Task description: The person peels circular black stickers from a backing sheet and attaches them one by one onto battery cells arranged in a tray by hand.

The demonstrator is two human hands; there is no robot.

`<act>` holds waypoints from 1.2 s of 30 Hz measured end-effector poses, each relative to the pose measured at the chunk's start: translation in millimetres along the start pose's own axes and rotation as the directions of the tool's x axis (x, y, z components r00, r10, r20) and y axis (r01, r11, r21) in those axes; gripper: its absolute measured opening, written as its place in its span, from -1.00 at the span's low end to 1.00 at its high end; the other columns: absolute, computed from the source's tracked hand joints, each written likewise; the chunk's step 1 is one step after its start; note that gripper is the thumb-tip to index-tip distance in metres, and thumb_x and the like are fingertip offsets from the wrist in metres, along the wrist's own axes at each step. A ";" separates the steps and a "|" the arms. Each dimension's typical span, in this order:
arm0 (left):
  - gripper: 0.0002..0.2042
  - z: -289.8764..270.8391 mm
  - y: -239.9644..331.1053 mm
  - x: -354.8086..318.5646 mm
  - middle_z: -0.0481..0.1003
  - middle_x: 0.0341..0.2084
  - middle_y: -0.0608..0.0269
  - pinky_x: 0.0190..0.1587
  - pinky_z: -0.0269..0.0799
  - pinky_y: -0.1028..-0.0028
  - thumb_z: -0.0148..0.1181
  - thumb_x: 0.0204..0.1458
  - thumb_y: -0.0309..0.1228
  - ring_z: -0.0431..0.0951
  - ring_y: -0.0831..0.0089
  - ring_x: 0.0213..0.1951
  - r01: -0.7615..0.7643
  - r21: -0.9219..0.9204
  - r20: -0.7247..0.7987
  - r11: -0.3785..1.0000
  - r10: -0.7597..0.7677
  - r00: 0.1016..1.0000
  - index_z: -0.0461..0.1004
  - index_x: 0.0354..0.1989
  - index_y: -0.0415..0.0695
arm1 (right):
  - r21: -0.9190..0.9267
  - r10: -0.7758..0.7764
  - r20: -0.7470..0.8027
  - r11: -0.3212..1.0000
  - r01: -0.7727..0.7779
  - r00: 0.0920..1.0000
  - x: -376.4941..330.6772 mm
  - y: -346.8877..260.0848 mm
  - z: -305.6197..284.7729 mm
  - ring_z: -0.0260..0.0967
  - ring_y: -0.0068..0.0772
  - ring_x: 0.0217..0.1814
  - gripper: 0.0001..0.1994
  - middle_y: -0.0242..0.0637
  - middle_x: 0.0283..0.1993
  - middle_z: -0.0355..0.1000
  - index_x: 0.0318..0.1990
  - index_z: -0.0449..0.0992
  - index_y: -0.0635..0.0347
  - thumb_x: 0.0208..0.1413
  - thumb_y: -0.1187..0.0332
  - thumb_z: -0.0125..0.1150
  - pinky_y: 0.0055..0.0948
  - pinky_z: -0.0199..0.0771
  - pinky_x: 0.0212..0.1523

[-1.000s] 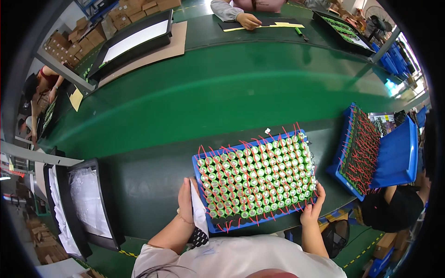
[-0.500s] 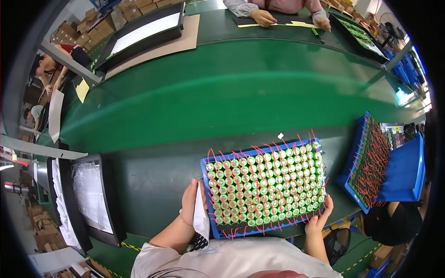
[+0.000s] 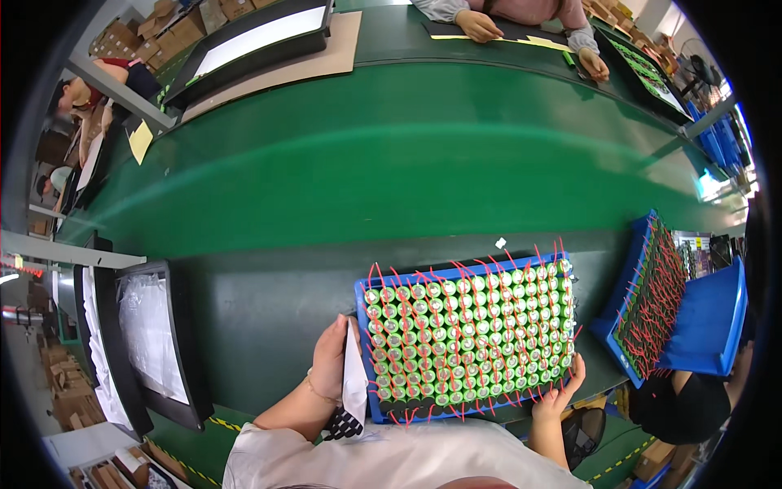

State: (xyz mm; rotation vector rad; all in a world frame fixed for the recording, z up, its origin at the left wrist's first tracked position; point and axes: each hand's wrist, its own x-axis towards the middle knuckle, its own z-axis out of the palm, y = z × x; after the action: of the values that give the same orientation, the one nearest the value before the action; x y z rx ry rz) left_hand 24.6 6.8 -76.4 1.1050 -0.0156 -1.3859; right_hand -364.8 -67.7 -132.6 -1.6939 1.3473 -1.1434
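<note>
A blue tray is in front of me, close to my body. Rows of green cylindrical battery cells fill it, with thin red wires running across them and sticking out past the edges. My left hand grips the tray's left side, its fingers partly hidden. Between that hand and the tray stands a white sheet, with a black-and-white checked piece at its lower end. My right hand is closed round the lower right corner.
At right, a blue bin stands by a tilted tray of red-wired cells. Black trays with white lining lie at left. Beyond the green conveyor, a co-worker's hands rest near dark strips. A small white connector lies behind the tray.
The view has shifted slightly. Both hands keep their hold on the tray, which looks nearly unmoved. Across the conveyor, the co-worker's hand on the right has moved a little.
</note>
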 end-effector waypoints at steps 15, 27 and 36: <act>-0.51 -2.7 -12.0 4.9 0.22 -0.75 0.49 -0.69 0.07 0.61 -0.25 0.26 0.16 0.20 0.65 -0.72 -0.080 -0.077 0.131 0.994 0.090 0.987 0.31 -0.39 -0.03 | 0.041 -0.028 0.015 0.999 0.027 1.000 5.6 2.2 0.7 0.06 -0.14 0.39 -0.10 0.00 0.34 0.09 0.39 -0.12 0.36 0.18 -0.22 -0.02 -0.17 -0.04 0.39; -0.55 -2.4 -12.0 5.7 0.20 -0.75 0.51 -0.66 0.16 0.60 -0.22 0.26 0.11 0.23 0.64 -0.70 -0.082 -0.100 0.173 0.992 0.099 0.980 0.33 -0.37 -0.03 | 0.036 -0.036 -0.002 0.999 0.036 0.999 6.9 -1.0 3.5 0.07 -0.18 0.36 -0.02 -0.01 0.30 0.11 0.36 -0.07 0.40 0.10 -0.32 0.03 -0.18 -0.01 0.36; -0.56 4.2 -9.7 3.9 0.32 -0.69 0.38 -0.58 0.29 0.54 -0.26 0.30 0.04 0.34 0.55 -0.64 -0.096 -0.188 0.172 0.977 0.129 0.977 0.34 -0.37 -0.06 | 0.004 -0.045 0.004 0.999 0.045 0.999 9.2 -4.7 4.6 0.06 -0.15 0.37 -0.06 0.00 0.32 0.09 0.35 -0.05 0.43 0.13 -0.27 0.02 -0.21 -0.02 0.37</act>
State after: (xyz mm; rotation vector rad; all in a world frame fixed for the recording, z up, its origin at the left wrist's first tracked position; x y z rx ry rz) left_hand 15.8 3.2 -82.3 0.8134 -0.0849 -1.3541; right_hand -358.1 -75.6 -128.1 -1.7310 1.3090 -1.1664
